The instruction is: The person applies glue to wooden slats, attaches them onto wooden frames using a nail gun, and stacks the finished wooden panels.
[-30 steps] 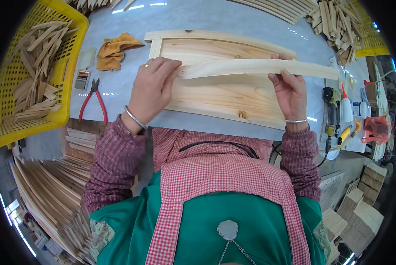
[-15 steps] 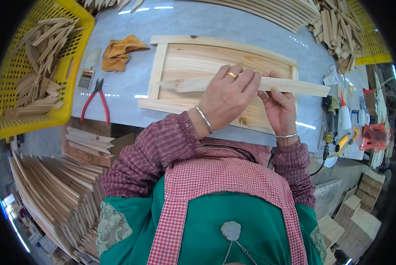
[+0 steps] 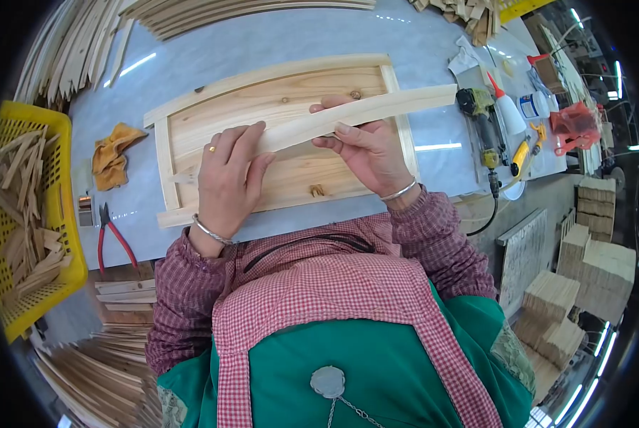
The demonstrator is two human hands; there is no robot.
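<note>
A long pale wooden strip (image 3: pixel 398 103) slants above a framed wooden panel (image 3: pixel 277 64), its right end higher in the view. My left hand (image 3: pixel 230 167), wearing a ring and a bracelet, is closed on the strip toward its left end. My right hand (image 3: pixel 366 150) pinches the strip near its middle, thumb on the near side and fingers behind. Beneath both hands the panel lies flat on the table, showing knots in its inner board. Part of the strip's left end is covered by my left hand.
On the left are a yellow basket (image 3: pixel 77 207) of wood offcuts, an orange cloth (image 3: pixel 113 157) and red-handled pliers (image 3: pixel 109 239). A power tool (image 3: pixel 485 128), a glue bottle (image 3: pixel 506 110) and a yellow cutter (image 3: pixel 520 157) lie on the right. Wooden strips (image 3: pixel 255 14) are stacked at the back.
My left hand has slid from the strip's middle toward its left end. The strip now tilts up to the right. The whole view has turned, shifting the table and panel leftward.
</note>
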